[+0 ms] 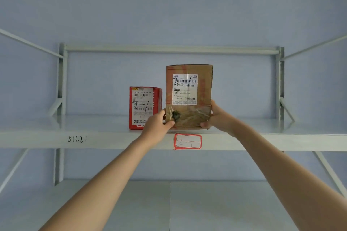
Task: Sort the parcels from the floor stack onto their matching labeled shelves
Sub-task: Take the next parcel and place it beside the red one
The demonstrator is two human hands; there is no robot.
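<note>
A tall brown cardboard parcel stands upright on the upper metal shelf, its white label marked "2-1" by hand. My left hand grips its lower left edge and my right hand grips its lower right edge. Directly below it, a red-bordered tag reading "2-1" is stuck to the shelf's front edge. A smaller red parcel, also marked "2-1", stands just to the left, partly hidden behind my left hand.
The shelf front carries handwritten "D1621" at the left. Grey uprights frame the bay against a blue wall. A lower shelf lies beneath my forearms.
</note>
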